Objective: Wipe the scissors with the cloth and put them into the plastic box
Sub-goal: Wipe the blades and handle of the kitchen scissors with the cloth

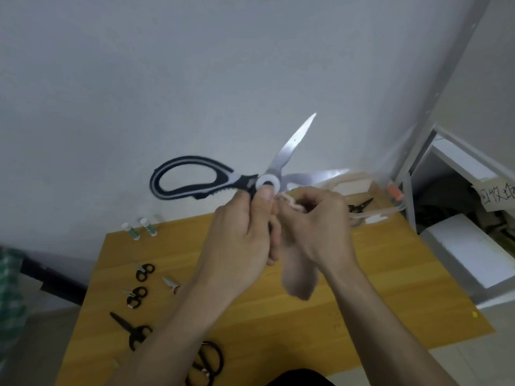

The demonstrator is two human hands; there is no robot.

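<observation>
Large kitchen scissors (pixel 289 151) with black-and-white handles are held up in the air, blades spread apart. My left hand (pixel 242 235) grips them just below the white pivot, thumb against it. My right hand (pixel 315 221) pinches a pale pink cloth (pixel 298 274) against the lower blade near the pivot; the cloth hangs down between my wrists. The clear plastic box (pixel 390 210) sits at the table's far right corner, partly hidden by my right hand, with a small dark pair of scissors (pixel 359 206) inside.
On the wooden table (pixel 390 302) lie several small black scissors (pixel 145 271) along the left side, and a larger black pair (pixel 206 363) near the front edge. Two white-and-green tubes (pixel 139 229) stand at the back left. White shelving (pixel 459 190) stands at right.
</observation>
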